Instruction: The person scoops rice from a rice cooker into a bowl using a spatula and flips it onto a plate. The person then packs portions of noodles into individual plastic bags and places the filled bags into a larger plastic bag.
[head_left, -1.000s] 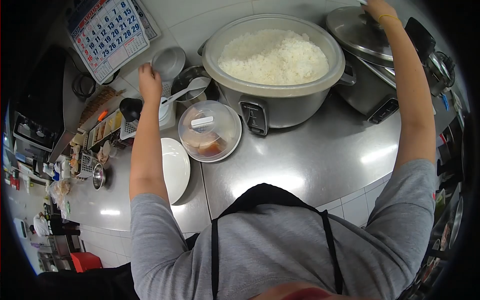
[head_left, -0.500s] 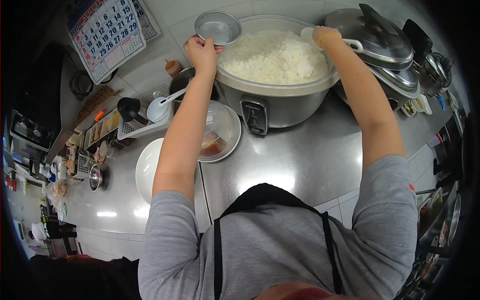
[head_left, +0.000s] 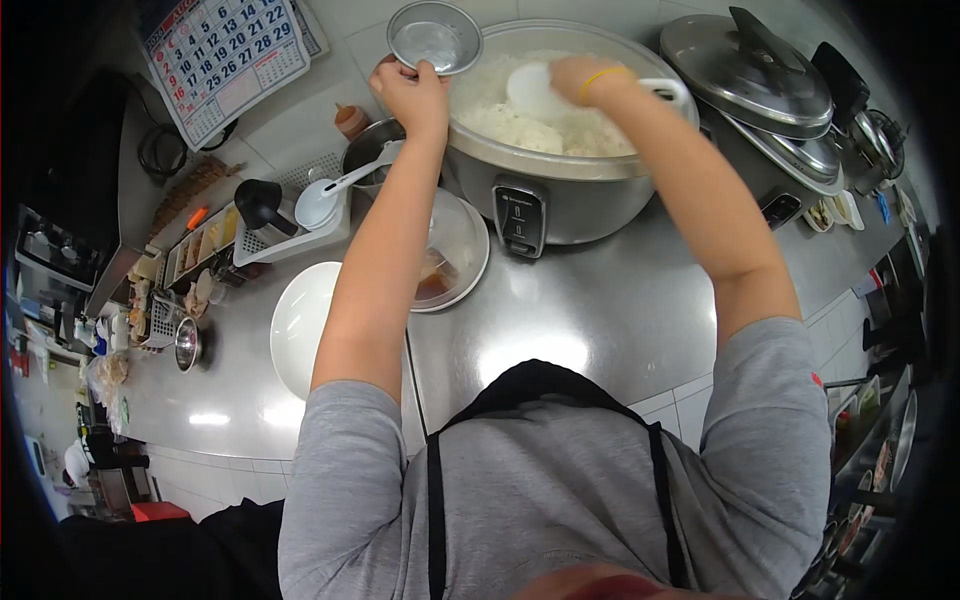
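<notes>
My left hand (head_left: pixel 413 95) grips the rim of a small round metal bowl (head_left: pixel 434 40), held tilted beside the rice cooker's left edge. In my right hand (head_left: pixel 585 78) is a white rice paddle (head_left: pixel 536 90); its blade is at the rice and its handle sticks out to the right. The hand is slightly blurred. White rice (head_left: pixel 520 131) fills the large grey cooker (head_left: pixel 585 198), partly hidden by my right hand and forearm. Below my left forearm, a plate of food under a clear cover (head_left: pixel 450 255) is partly hidden.
An empty white plate (head_left: pixel 303 325) lies left of the covered food. A white basket (head_left: pixel 290 243) holds ladles. On the right, a metal lid (head_left: pixel 745 80) rests on a second cooker (head_left: pixel 735 165). A calendar (head_left: pixel 228 75) hangs on the wall. A steel bowl (head_left: pixel 187 345) stands far left.
Since a second ago, my left hand has picked up the metal bowl and brought it to the cooker. My right hand has come from the lid, with the paddle, leftward over the rice.
</notes>
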